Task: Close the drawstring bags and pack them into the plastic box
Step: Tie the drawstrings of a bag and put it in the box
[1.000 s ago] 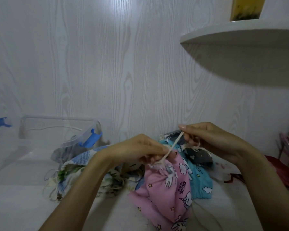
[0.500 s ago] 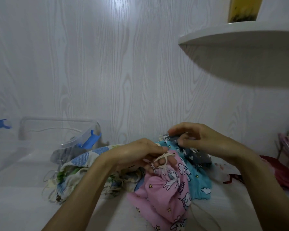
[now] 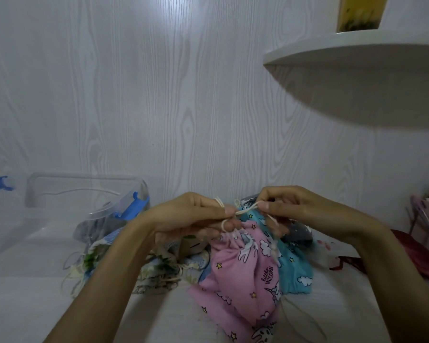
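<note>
White table (image 3: pixel 47 305) runs under both arms, up to a pale wooden wall. Nearest lies the pink bag (image 3: pixel 243 280), right below the hands, its long side running from the person up to its bunched neck. The neck sits just under the fingers. Both hands are close together at that neck. The left hand (image 3: pixel 191 216) pinches the cord (image 3: pixel 245 210) with loops round its fingers. The right hand (image 3: pixel 290 206) pinches the other end of the same cord. The cord runs sideways between them, so I think they must pull apart to close the knot. A blue bag (image 3: pixel 295 266) lies under the right hand. The plastic box (image 3: pixel 84 194) waits farther off, beyond the left hand, so that hand is nearer to it.
</note>
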The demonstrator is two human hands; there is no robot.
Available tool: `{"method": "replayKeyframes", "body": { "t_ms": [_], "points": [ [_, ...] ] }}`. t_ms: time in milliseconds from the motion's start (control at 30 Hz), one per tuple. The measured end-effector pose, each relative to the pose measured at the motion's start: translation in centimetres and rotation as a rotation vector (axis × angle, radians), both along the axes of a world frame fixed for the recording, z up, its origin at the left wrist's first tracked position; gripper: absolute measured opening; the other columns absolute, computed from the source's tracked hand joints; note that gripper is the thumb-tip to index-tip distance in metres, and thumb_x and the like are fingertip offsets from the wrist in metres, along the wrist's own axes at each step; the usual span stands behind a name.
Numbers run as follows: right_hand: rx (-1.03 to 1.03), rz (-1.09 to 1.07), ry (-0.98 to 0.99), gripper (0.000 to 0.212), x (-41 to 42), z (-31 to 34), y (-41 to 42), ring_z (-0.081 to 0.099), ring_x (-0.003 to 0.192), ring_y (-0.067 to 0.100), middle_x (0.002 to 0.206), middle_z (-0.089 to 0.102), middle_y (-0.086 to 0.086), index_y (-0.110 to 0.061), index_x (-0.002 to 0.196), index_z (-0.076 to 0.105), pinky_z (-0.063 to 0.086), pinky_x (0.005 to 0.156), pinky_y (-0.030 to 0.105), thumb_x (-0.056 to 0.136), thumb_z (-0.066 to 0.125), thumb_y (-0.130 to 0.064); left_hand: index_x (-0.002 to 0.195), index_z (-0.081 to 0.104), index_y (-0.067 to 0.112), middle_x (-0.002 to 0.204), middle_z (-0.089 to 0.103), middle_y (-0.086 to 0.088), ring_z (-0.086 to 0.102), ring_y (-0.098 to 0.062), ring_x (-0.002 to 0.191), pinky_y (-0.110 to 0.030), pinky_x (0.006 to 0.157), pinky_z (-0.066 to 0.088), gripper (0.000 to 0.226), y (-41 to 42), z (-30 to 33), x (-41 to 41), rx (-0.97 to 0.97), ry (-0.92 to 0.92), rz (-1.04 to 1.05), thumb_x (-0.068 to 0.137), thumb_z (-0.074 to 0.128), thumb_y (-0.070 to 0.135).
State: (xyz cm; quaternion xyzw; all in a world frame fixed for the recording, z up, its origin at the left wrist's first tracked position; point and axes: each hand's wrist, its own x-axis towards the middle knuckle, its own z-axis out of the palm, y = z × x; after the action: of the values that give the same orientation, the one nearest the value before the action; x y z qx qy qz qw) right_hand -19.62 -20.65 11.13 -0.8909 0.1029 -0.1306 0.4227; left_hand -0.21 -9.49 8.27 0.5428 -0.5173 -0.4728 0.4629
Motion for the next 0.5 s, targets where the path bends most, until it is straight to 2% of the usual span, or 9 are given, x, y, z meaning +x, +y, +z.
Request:
{"method": "replayKeyframes", "body": {
  "t_ms": [100, 200, 300, 367, 433, 500],
  "points": [
    [-0.001, 0.003, 0.086, 0.016, 0.0, 0.1, 0.2, 0.039, 0.042, 0.003, 0.048, 0.048, -0.005, -0.011, 0.083, 0.064, 0.033, 0.044, 0.011, 0.088, 0.056, -0.025, 0.080, 0.079, 0.015, 0.081, 0.074, -0.003, 0.068, -0.007, 0.073, -0.014, 0.065, 0.056, 0.017, -0.1, -0.1, 0.3, -0.055, 0.098, 0.123, 0.066, 0.070, 0.016],
    [-0.046, 0.072, 0.181, 0.016, 0.0, 0.3, 0.8, 0.046, 0.044, 0.003, 0.051, 0.057, -0.003, -0.013, 0.084, 0.071, 0.035, 0.046, 0.009, 0.083, 0.063, -0.027, 0.072, 0.078, 0.015, 0.086, 0.076, -0.005, 0.071, -0.008, 0.076, -0.016, 0.071, 0.057, 0.015, -0.3, -0.3, 0.2, -0.116, 0.067, 0.173, 0.058, 0.073, 0.011],
    [-0.125, 0.040, 0.197, 0.022, 0.3, 0.5, 1.6, 0.051, 0.048, -0.001, 0.058, 0.064, -0.011, -0.019, 0.086, 0.074, 0.036, 0.048, 0.006, 0.086, 0.057, -0.034, 0.063, 0.077, 0.016, 0.080, 0.075, -0.003, 0.070, -0.009, 0.072, -0.018, 0.070, 0.057, 0.014, -0.4, -0.3, -0.2, -0.176, 0.049, 0.179, 0.063, 0.072, 0.003],
    [-0.222, -0.099, 0.115, 0.024, 0.6, 0.3, 1.1, 0.052, 0.050, -0.003, 0.064, 0.066, -0.015, -0.028, 0.085, 0.072, 0.037, 0.049, 0.008, 0.086, 0.053, -0.042, 0.060, 0.075, 0.016, 0.077, 0.075, -0.004, 0.071, -0.010, 0.071, -0.018, 0.068, 0.057, 0.016, -0.3, -0.3, -0.2, -0.210, 0.049, 0.178, 0.064, 0.071, 0.001],
    [-0.289, -0.238, -0.051, 0.012, 1.2, -0.1, 0.5, 0.052, 0.051, -0.005, 0.067, 0.063, -0.015, -0.031, 0.087, 0.068, 0.039, 0.053, 0.010, 0.085, 0.059, -0.039, 0.060, 0.073, 0.014, 0.076, 0.074, -0.005, 0.071, -0.012, 0.071, -0.019, 0.068, 0.058, 0.010, -0.2, -0.2, -0.2, -0.241, 0.065, 0.169, 0.057, 0.072, 0.005],
    [-0.290, -0.230, -0.099, 0.012, 1.8, -0.7, 0.3, 0.054, 0.058, 0.000, 0.074, 0.062, -0.016, -0.039, 0.096, 0.065, 0.045, 0.060, 0.015, 0.084, 0.063, -0.036, 0.061, 0.071, 0.013, 0.076, 0.074, -0.007, 0.071, -0.014, 0.071, -0.021, 0.070, 0.058, 0.010, -0.2, -0.2, -0.3, -0.268, 0.065, 0.161, 0.055, 0.073, 0.005]
  ]
}}
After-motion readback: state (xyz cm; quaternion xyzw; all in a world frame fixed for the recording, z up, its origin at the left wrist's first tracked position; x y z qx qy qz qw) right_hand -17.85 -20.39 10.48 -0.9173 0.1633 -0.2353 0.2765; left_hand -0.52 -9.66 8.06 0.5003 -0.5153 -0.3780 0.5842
